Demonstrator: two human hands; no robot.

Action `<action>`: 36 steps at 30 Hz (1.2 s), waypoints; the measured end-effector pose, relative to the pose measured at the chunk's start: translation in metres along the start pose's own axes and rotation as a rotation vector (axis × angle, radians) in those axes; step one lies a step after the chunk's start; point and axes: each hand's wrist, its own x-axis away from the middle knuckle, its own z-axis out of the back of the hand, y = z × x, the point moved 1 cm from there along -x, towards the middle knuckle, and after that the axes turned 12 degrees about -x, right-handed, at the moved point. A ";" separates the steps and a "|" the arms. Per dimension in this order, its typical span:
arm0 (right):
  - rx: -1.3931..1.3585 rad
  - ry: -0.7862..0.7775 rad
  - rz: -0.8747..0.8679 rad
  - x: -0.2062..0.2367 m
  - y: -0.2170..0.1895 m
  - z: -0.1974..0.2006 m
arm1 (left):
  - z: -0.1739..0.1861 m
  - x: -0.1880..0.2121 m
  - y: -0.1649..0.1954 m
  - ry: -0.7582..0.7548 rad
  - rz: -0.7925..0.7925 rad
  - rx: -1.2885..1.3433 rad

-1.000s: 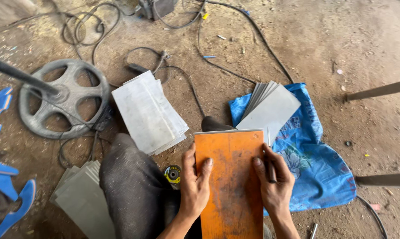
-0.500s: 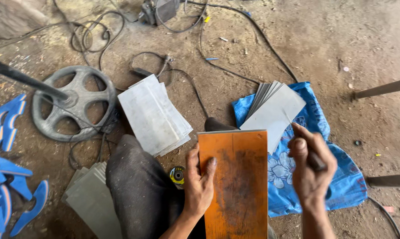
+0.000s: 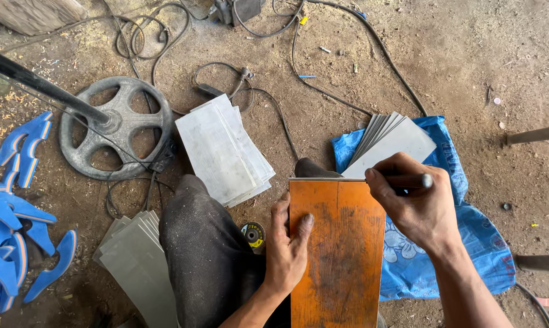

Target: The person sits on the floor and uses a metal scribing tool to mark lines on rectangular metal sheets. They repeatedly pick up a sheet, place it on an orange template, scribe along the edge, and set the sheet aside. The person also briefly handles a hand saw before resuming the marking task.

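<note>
Right hand (image 3: 417,206) with scriber (image 3: 411,180) back at orange plate (image 3: 338,255), left hand (image 3: 286,252) flat

The orange sheet (image 3: 338,255) runs off the bottom edge. The right hand (image 3: 417,206) hides the scriber's tip, and blue cut-outs (image 3: 10,212) are cropped at left

I sit on a dusty dirt floor (image 3: 469,54). On it lie a grey wheel (image 3: 117,126) with a dark bar (image 3: 43,88) through its hub, black cables (image 3: 323,79), a loose stack of pale sheets (image 3: 223,149), more grey sheets (image 3: 137,261) by my knee, blue cutouts (image 3: 16,212) at the left, and a blue sack (image 3: 469,243) bearing a fanned sheet stack (image 3: 390,143).
</note>
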 end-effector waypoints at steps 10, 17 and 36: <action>0.052 -0.010 0.043 -0.002 -0.006 0.000 | 0.000 -0.001 0.009 -0.010 0.021 -0.063; 0.224 -0.102 0.154 -0.015 -0.016 -0.002 | -0.002 0.000 0.004 0.010 -0.057 -0.105; -0.166 0.012 -0.050 -0.002 0.038 0.000 | 0.007 -0.156 0.068 -0.793 -0.230 -0.109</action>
